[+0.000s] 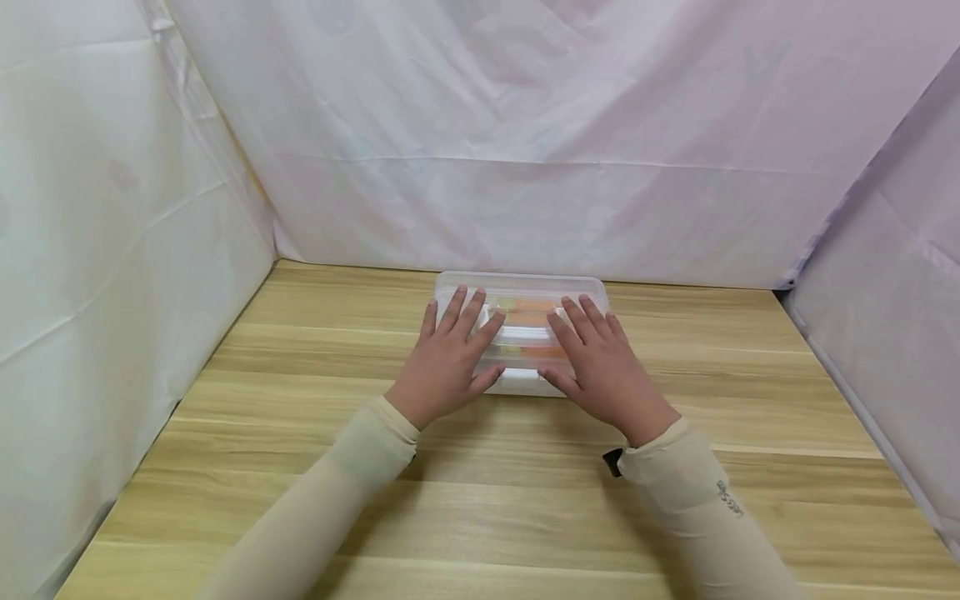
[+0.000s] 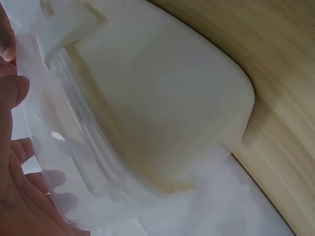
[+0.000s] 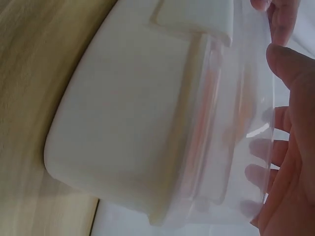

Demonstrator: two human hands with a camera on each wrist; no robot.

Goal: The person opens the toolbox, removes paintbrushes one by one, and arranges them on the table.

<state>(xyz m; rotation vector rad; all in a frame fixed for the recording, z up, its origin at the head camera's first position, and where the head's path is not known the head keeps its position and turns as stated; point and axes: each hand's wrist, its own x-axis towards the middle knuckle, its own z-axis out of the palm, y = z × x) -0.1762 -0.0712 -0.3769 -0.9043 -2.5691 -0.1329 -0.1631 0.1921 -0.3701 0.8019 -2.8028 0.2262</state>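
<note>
A white plastic box (image 1: 525, 385) with a clear lid (image 1: 522, 286) stands near the back of the table. My left hand (image 1: 450, 358) rests on the left part of the lid, fingers spread and straight. On the right part lies my right hand (image 1: 609, 367), spread the same way, with both thumbs toward the front edge. Orange and pale green contents (image 1: 534, 306) show blurred through the lid between the hands. The left wrist view has the box's white wall (image 2: 162, 88) and a white latch (image 2: 66, 32); the right wrist view shows a latch (image 3: 197, 19) too.
The wood-grain table (image 1: 480, 517) reaches toward me under both sleeved forearms. Pale cloth hangs behind the box as a back curtain (image 1: 525, 208), with more cloth at the left (image 1: 90, 250) and right (image 1: 892, 242) sides.
</note>
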